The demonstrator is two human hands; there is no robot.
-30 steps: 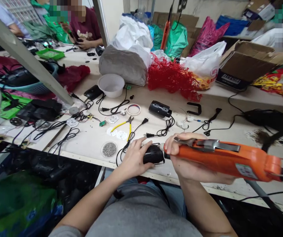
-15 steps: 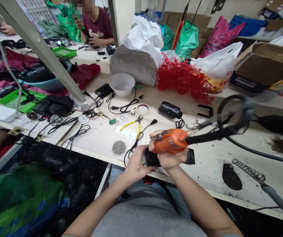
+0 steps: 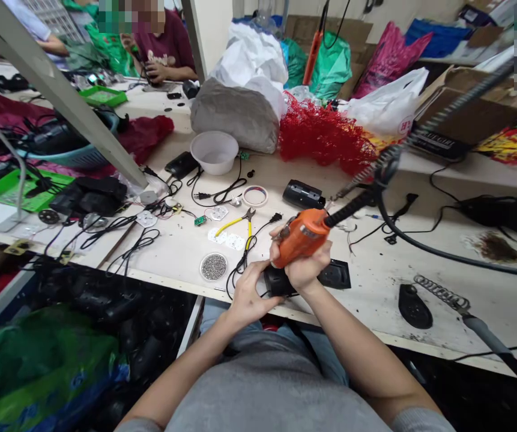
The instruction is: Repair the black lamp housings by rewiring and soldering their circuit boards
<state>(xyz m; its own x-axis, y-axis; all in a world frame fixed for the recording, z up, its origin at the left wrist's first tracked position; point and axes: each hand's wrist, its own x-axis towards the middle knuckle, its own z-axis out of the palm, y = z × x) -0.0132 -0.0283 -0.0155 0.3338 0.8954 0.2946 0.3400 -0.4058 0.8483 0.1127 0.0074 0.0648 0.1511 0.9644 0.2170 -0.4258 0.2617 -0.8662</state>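
Right hand (image 3: 305,269) is gripping an orange plastic corded power tool (image 3: 301,238), its tip hidden, over a black plastic housing (image 3: 276,282). Left hand (image 3: 245,295), spread fairly wide, is holding the housing's left end at the near edge of the white table (image 3: 172,258).

A red "H" (image 3: 405,127) marks the white bag (image 3: 386,108). "GIRL" ends the dark cardboard box's (image 3: 477,123) pale lettering (image 3: 444,148). The maroon shirt's (image 3: 178,45) print (image 3: 161,60) is unreadable.
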